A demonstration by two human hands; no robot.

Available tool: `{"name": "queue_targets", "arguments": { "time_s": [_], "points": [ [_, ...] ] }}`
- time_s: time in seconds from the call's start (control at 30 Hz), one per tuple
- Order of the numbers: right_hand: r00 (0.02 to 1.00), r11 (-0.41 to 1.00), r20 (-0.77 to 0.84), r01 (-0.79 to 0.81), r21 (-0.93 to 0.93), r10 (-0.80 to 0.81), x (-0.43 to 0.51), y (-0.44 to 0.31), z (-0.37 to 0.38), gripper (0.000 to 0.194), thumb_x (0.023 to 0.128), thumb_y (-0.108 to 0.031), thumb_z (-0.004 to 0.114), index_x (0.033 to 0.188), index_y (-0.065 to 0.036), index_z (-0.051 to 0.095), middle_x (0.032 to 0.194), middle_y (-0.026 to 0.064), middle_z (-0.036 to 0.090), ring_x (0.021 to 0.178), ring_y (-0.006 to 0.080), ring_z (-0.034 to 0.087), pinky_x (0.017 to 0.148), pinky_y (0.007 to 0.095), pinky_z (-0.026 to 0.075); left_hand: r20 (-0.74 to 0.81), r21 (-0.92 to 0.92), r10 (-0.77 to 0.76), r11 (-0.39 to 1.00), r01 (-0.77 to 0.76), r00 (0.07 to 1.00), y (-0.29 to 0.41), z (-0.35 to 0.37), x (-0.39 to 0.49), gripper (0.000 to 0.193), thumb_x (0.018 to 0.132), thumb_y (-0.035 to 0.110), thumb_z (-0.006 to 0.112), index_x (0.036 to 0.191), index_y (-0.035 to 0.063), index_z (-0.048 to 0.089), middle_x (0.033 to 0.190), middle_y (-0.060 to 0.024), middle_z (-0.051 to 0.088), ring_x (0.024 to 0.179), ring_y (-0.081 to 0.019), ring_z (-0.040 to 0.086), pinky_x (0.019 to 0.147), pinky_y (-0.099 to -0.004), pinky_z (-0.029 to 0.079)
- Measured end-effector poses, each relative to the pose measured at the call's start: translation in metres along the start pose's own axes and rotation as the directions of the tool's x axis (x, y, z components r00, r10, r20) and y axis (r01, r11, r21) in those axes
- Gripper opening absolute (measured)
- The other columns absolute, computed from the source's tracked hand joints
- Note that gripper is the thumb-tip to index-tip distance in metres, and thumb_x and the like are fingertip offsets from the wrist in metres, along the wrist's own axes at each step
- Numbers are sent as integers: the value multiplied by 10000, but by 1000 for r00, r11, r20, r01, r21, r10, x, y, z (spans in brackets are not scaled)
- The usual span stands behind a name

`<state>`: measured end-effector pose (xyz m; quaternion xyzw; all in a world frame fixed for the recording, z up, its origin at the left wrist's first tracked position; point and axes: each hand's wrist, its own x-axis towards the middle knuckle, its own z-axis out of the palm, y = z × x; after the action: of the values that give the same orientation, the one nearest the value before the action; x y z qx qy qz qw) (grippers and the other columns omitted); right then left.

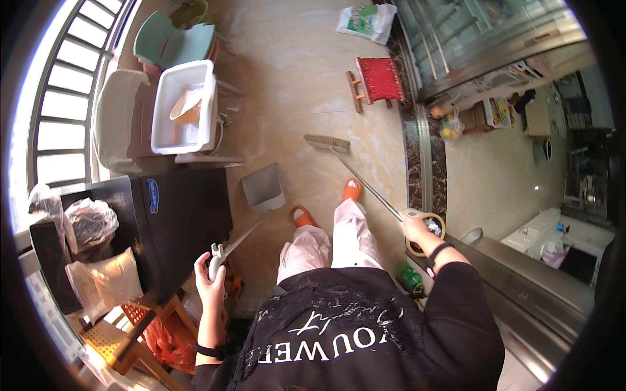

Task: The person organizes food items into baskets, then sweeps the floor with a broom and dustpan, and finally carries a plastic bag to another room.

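Observation:
My right hand [415, 228] is closed around the metal handle of a broom [326, 142]. The broom's bristled head rests on the tiled floor ahead of my feet, with the handle slanting back to me. In my left hand [211, 278] is the grey grip of a long-handled dustpan [264, 186]. Its grey pan lies on the floor beside the black cabinet, left of my orange slippers [351, 189]. The broom head and the pan are apart. Whether any dirt lies in the pan is too small to tell.
A white plastic tub [183, 139] sits on a chair at left, near a green chair [181, 41]. A black cabinet [188, 210] stands below it. Ahead are a red folding stool [379, 79] and a white bag [367, 22]. A sliding-door track [424, 161] runs along the right.

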<state>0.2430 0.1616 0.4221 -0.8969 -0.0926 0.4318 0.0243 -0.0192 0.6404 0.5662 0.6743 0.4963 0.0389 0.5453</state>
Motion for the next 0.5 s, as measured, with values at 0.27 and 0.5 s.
{"name": "queue_targets", "arguments": {
  "time_s": [0.27, 0.5],
  "points": [
    [950, 957, -209, -184, 225, 232, -10, 75, -10, 455, 854, -219, 436, 1301, -133, 414, 919, 254, 603, 816, 379, 596, 726, 463, 468, 41, 105, 58, 993, -62, 997, 10, 15, 12, 473, 778, 3, 620, 1203, 96, 436, 804, -23, 549, 653, -53, 476, 582, -181, 386],
    [867, 595, 162, -448, 667, 471, 91, 47, 35, 406, 928, -310, 312, 1163, -41, 505, 997, 206, 610, 816, 324, 618, 688, 412, 493, -25, 280, -98, 955, 101, 995, 14, 27, 12, 463, 789, 28, 628, 1209, 87, 442, 866, -25, 554, 680, -67, 497, 600, -189, 408]
  ]
}}
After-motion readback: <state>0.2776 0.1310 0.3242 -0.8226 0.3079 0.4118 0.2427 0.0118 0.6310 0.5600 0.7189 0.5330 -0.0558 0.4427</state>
